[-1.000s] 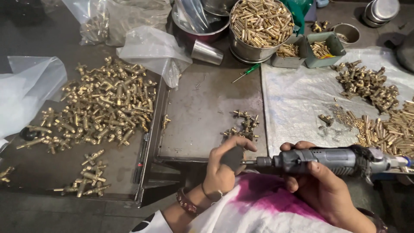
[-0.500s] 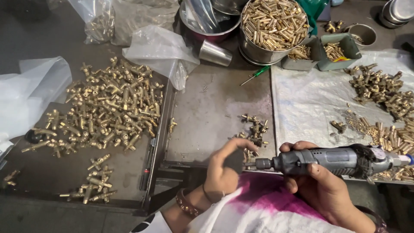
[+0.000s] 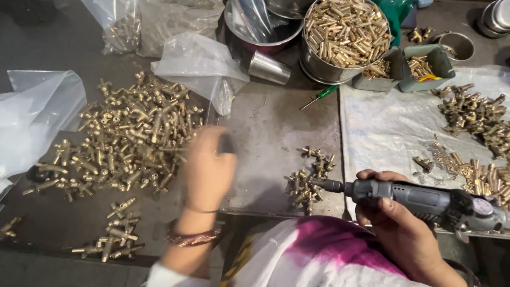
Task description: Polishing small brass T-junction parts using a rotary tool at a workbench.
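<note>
the left hand (image 3: 208, 167) is stretched out over the edge of the big pile of brass fittings (image 3: 127, 135), back of the hand to the camera and blurred; its fingers point away from the person, and whether they pinch a piece or hang loose cannot be told. a bracelet (image 3: 192, 237) sits on that wrist. the right hand (image 3: 396, 226) is wrapped closed around a grey rotary tool (image 3: 425, 199), thumb on top, fingers curled underneath.

the tool lies almost level, its long axis running left to right across the person's front, with the thin bit end pointing left. that tip sits just beside, perhaps touching, a small cluster of brass fittings (image 3: 309, 178) on the grey metal tray (image 3: 265, 143). so the small cluster lies between the two hands, nearer the right one, while the big pile lies to the left, under and beyond the left hand, well apart from the tool.

further out, a smaller group of fittings (image 3: 118, 231) lies near the left forearm. clear plastic bags (image 3: 199, 66) lie beyond the pile. a steel bowl of brass tubes (image 3: 345, 34) stands at the far side, a green screwdriver (image 3: 319, 97) beside it, and more brass parts (image 3: 470, 109) rest on a white sheet (image 3: 388, 127) to the right.
</note>
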